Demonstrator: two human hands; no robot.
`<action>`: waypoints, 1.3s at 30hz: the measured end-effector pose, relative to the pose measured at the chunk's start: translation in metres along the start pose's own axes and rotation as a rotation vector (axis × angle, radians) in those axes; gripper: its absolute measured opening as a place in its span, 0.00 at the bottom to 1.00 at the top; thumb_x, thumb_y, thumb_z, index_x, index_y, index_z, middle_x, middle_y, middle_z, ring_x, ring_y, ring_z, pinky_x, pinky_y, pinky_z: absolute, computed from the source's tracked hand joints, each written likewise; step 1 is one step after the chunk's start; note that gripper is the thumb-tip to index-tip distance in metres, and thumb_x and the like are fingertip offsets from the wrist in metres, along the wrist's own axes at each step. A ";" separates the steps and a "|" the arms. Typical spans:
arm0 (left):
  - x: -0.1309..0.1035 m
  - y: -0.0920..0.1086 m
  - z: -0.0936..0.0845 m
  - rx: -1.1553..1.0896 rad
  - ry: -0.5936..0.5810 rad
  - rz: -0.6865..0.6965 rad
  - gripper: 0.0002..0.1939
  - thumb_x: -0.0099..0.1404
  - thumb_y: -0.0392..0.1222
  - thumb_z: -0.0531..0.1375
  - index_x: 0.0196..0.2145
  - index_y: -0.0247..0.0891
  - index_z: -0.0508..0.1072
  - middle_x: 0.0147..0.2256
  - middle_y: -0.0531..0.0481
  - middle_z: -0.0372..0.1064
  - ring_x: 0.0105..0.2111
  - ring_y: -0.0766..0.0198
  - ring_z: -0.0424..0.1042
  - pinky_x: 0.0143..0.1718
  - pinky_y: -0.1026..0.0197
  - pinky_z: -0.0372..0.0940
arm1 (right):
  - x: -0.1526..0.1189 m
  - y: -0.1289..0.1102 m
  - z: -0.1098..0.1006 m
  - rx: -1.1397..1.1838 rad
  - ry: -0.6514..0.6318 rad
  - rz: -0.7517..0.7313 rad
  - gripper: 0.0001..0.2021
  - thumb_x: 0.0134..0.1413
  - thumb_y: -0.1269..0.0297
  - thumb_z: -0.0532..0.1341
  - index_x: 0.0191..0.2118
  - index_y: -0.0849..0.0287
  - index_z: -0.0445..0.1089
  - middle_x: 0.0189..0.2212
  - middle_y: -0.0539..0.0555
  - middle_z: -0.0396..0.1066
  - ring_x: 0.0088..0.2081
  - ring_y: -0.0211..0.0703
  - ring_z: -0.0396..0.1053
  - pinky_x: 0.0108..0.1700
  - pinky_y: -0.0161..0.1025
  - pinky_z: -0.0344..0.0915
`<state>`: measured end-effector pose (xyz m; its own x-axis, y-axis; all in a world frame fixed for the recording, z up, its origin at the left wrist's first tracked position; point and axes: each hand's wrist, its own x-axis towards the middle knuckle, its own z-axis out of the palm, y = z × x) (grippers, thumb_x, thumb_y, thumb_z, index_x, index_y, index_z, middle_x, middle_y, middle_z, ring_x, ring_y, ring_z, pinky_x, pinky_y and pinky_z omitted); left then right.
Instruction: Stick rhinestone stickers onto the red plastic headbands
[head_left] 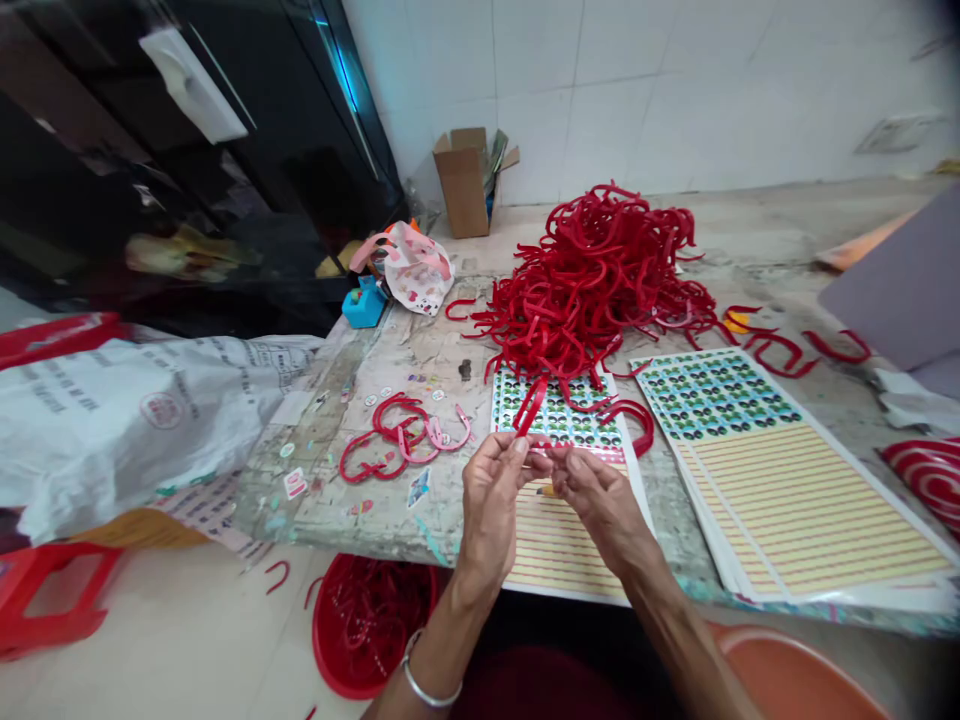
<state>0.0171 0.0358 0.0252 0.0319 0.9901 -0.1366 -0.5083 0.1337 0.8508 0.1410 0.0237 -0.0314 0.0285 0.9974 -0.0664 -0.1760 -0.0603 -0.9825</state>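
Observation:
Over the front of the table, my left hand [491, 490] pinches a red curved strip [530, 408], one part of which sticks up above my fingers. My right hand [604, 505] is closed at the same strip's other part, with fingertips close to those of the left. Below both hands lies a sticker sheet [559, 545] with green-and-blue pictures at its top and yellow striped rows beneath. Just behind it rises a large heap of red curved strips [600, 270]. Several red and pink strips [401, 435] lie bent into loops to the left.
More sticker sheets [810, 490] are stacked at right. A red basin [326, 635] holding strips stands on the floor, near a red stool [56, 610]. A cardboard box [461, 185], a blue tape dispenser [365, 303] and a white-pink bag [416, 265] sit at the back.

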 end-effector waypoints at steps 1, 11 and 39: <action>-0.002 -0.001 0.000 0.006 0.001 -0.006 0.05 0.61 0.39 0.58 0.33 0.33 0.69 0.34 0.47 0.72 0.28 0.68 0.71 0.36 0.63 0.66 | 0.002 -0.003 0.003 0.113 0.030 0.017 0.09 0.54 0.56 0.59 0.35 0.56 0.69 0.30 0.52 0.70 0.29 0.40 0.66 0.34 0.39 0.65; -0.005 -0.020 -0.012 -0.061 0.072 -0.161 0.08 0.57 0.41 0.62 0.32 0.34 0.69 0.34 0.50 0.69 0.26 0.72 0.67 0.31 0.64 0.66 | 0.008 -0.037 -0.001 -0.122 0.221 -0.343 0.07 0.51 0.63 0.61 0.27 0.56 0.63 0.38 0.54 0.67 0.40 0.43 0.65 0.40 0.39 0.61; -0.012 -0.023 -0.011 -0.014 -0.040 -0.228 0.06 0.60 0.38 0.58 0.29 0.32 0.71 0.24 0.53 0.65 0.20 0.75 0.62 0.32 0.64 0.66 | 0.041 -0.031 -0.010 -0.144 -0.191 -0.198 0.10 0.50 0.61 0.62 0.26 0.57 0.60 0.45 0.57 0.68 0.43 0.44 0.66 0.43 0.40 0.62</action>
<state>0.0196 0.0201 0.0016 0.1815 0.9351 -0.3044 -0.4961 0.3543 0.7927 0.1574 0.0660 -0.0052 -0.1398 0.9788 0.1498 -0.0438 0.1450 -0.9885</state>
